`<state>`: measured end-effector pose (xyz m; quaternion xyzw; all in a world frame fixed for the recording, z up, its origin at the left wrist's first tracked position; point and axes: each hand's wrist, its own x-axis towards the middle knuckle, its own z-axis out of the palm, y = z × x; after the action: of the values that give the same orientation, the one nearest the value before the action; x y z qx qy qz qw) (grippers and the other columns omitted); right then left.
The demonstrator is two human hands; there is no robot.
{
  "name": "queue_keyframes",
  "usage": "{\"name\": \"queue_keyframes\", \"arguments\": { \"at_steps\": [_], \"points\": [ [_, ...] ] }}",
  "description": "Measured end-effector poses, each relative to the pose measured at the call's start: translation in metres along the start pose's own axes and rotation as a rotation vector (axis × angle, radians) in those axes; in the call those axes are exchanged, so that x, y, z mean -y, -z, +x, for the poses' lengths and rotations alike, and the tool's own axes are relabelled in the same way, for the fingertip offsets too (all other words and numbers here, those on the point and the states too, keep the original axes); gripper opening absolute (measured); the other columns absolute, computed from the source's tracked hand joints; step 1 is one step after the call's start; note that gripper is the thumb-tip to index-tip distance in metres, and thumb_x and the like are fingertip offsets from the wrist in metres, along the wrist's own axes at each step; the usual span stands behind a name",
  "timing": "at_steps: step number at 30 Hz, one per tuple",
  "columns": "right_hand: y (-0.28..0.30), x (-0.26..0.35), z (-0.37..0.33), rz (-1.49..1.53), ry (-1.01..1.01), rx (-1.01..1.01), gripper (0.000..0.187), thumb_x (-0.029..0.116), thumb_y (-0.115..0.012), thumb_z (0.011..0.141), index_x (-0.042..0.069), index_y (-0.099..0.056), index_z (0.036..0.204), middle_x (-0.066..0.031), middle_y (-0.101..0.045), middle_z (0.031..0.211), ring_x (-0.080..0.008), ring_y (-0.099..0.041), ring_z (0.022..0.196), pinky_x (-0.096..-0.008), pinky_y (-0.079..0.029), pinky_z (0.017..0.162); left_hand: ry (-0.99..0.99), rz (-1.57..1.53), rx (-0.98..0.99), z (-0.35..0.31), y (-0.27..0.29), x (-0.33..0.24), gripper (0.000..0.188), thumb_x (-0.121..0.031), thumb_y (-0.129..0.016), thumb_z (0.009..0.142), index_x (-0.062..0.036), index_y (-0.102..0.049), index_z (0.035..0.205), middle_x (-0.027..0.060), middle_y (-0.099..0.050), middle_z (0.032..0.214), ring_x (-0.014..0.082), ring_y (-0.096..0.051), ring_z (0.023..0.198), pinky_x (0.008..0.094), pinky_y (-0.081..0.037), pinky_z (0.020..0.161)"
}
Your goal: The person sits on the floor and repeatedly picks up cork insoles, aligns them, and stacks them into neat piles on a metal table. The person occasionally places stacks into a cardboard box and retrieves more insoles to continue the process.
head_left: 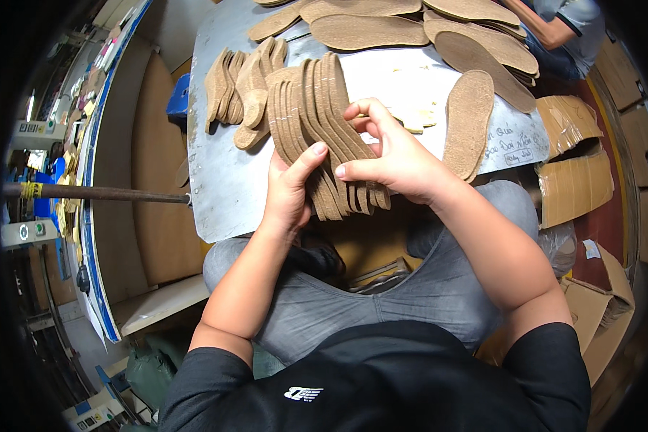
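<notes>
A thick bundle of brown cork-like insoles [317, 108] is held up over the near edge of the table, its layers fanned in curved ridges. My left hand [290, 183] grips its near left side, thumb lying across the layers. From the right, my right hand [392, 155] closes on the same bundle, thumb pressed to the front and fingers curled at the far side. Just left of it, smaller stacks of insoles [227, 86] stand on edge on the table. A single insole pair or short pile [469, 122] lies flat to the right.
The grey metal table [216, 194] carries more insole piles [367, 32] along its far side and yellowish scraps [417, 115]. Open cardboard boxes [576, 183] stand at the right. Another person's arm [547, 29] shows at the far right. A metal bar [108, 193] meets the table's left edge.
</notes>
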<state>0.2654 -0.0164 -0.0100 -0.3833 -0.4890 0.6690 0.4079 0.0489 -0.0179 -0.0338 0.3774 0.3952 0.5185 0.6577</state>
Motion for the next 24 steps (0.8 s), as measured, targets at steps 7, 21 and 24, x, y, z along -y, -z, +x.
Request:
{"name": "queue_keyframes", "arguments": {
  "at_steps": [7, 21, 24],
  "points": [
    [-0.002, -0.004, 0.005, 0.075, -0.003, -0.02, 0.077, 0.0, -0.086, 0.086, 0.007, -0.046, 0.151, -0.0169, -0.058, 0.144, -0.0242, -0.066, 0.129, -0.038, -0.059, 0.105, 0.021, -0.039, -0.01, 0.0, 0.0, -0.005, 0.061, -0.02, -0.079, 0.104, 0.0015, -0.055, 0.157, 0.0165, -0.072, 0.144, 0.0283, -0.072, 0.128, 0.0465, -0.061, 0.111],
    [-0.003, 0.002, 0.003, 0.047, -0.05, -0.021, 0.077, -0.004, -0.079, 0.084, 0.006, -0.046, 0.153, -0.0142, -0.062, 0.147, -0.0208, -0.063, 0.135, -0.0349, -0.055, 0.111, 0.13, -0.207, 0.029, 0.0, 0.003, -0.012, 0.061, -0.019, -0.081, 0.105, -0.0014, -0.055, 0.157, 0.0137, -0.07, 0.145, 0.0248, -0.069, 0.132, 0.0441, -0.057, 0.114],
    [-0.01, 0.006, 0.0, 0.037, -0.06, -0.024, 0.087, -0.005, -0.078, 0.084, 0.007, -0.04, 0.161, -0.0161, -0.061, 0.151, -0.023, -0.062, 0.137, -0.0363, -0.054, 0.113, 0.101, -0.162, 0.044, 0.001, 0.008, -0.008, 0.063, -0.022, -0.08, 0.105, -0.0016, -0.053, 0.159, 0.0153, -0.069, 0.145, 0.0274, -0.07, 0.132, 0.0465, -0.059, 0.113]
  ]
}}
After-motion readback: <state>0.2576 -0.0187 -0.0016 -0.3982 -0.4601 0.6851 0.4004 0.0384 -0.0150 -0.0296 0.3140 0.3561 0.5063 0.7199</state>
